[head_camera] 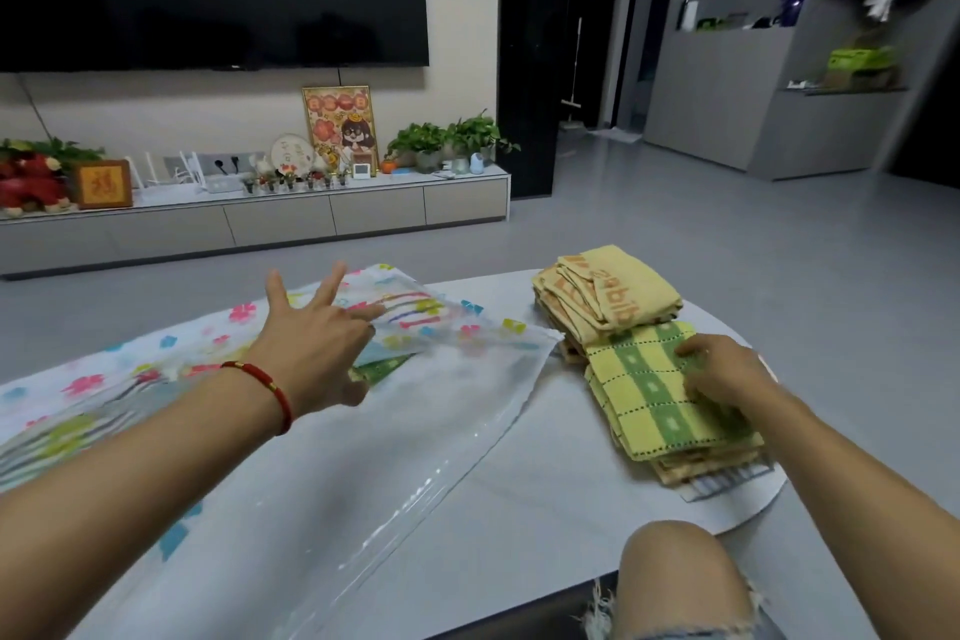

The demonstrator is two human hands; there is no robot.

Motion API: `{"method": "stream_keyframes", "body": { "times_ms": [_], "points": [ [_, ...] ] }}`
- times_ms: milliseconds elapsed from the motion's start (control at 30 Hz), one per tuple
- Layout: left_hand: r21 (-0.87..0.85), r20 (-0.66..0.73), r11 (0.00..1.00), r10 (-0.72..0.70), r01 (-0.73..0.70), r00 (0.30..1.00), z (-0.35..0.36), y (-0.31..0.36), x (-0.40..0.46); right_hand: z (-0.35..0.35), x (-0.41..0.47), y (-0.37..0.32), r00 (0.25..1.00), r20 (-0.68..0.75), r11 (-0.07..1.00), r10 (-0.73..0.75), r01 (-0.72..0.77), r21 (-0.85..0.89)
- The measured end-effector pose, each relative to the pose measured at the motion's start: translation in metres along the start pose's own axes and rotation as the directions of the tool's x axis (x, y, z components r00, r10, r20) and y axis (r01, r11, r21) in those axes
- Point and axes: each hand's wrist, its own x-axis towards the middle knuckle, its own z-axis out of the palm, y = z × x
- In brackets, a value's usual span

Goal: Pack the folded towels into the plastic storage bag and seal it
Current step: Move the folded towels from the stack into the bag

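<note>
— Viewing the table (545, 457) from above, what do we note of the plastic storage bag (322, 431)?

— We see a large clear bag printed with small coloured flowers and stripes, lying flat across the left and middle of the pale table, its open mouth turned towards the towels on the right. A green patterned piece (382, 368) shows through the plastic near the mouth; we cannot tell what it is.

— And the folded towels?

— We find two piles at the right edge. The far pile (608, 294) is yellow with orange lettering. The near pile (670, 405), just beside the bag's mouth, is topped by a yellow towel with green checks, over further folded layers.

— How do our fingers lie?

— Our left hand (311, 333), a red cord bracelet (270, 392) at its wrist, is spread wide, fingers straight and splayed; it lifts the upper sheet of the bag at the mouth, though whether thumb and finger pinch the film we cannot tell. Our right hand (722, 369) rests on the near pile, fingers curled onto the checked towel's top surface.
</note>
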Motion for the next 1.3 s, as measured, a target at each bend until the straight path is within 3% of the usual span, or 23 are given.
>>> {"method": "stream_keyframes", "body": {
  "times_ms": [67,133,267,400,467,500,533,633,733,800,867,967,1067,1300],
  "points": [
    [-0.022,-0.028,0.999,-0.030,0.029,0.999,-0.006,-0.010,0.000,-0.020,-0.003,-0.002,0.962,0.271,0.923,0.027,-0.128,0.364],
    [-0.068,-0.032,0.996,-0.060,0.058,0.998,-0.014,-0.021,0.001,-0.033,-0.013,-0.005,0.878,0.473,0.782,-0.074,-0.243,0.574],
    [-0.144,-0.084,0.985,-0.107,0.094,0.991,-0.028,-0.040,-0.001,-0.033,-0.042,-0.028,0.760,0.570,0.740,-0.314,-0.180,0.648],
    [-0.163,-0.151,0.981,-0.127,0.102,0.980,-0.037,-0.046,-0.006,0.002,-0.073,-0.082,0.485,0.628,0.662,-0.609,-0.126,0.739],
    [-0.172,-0.158,0.980,-0.127,0.099,0.979,-0.043,-0.047,-0.007,0.037,-0.082,-0.120,0.420,0.612,0.612,-0.670,-0.154,0.776],
    [-0.178,-0.156,0.979,-0.129,0.101,0.979,-0.045,-0.047,-0.009,0.058,-0.085,-0.139,0.443,0.591,0.579,-0.674,-0.180,0.795],
    [-0.185,-0.154,0.977,-0.132,0.103,0.979,-0.047,-0.048,-0.011,0.081,-0.085,-0.156,0.513,0.559,0.544,-0.652,-0.197,0.815],
    [-0.199,-0.157,0.976,-0.124,0.091,0.980,-0.046,-0.049,-0.019,0.150,-0.079,-0.186,0.824,0.387,0.581,-0.414,-0.089,0.809],
    [-0.193,-0.165,0.979,-0.096,0.063,0.982,-0.043,-0.046,-0.028,0.209,-0.074,-0.191,0.961,0.236,0.623,-0.146,-0.096,0.776],
    [-0.193,-0.165,0.980,-0.080,0.048,0.983,-0.041,-0.043,-0.032,0.233,-0.074,-0.198,0.990,0.132,0.588,-0.041,-0.083,0.805],
    [-0.198,-0.166,0.980,-0.066,0.033,0.984,-0.039,-0.041,-0.036,0.250,-0.072,-0.212,0.991,0.106,0.532,-0.078,-0.049,0.846],
    [-0.231,-0.205,0.973,-0.050,0.002,0.978,-0.037,-0.041,-0.045,0.261,-0.054,-0.240,0.978,0.164,0.487,-0.130,-0.082,0.869],
    [-0.241,-0.252,0.971,-0.052,-0.011,0.966,-0.033,-0.042,-0.053,0.259,-0.035,-0.262,0.956,0.263,0.362,-0.127,-0.202,0.910],
    [-0.264,-0.250,0.964,-0.052,-0.016,0.967,-0.024,-0.035,-0.049,0.240,-0.041,-0.229,0.997,0.070,0.605,0.027,-0.072,0.793]
  ]
}}
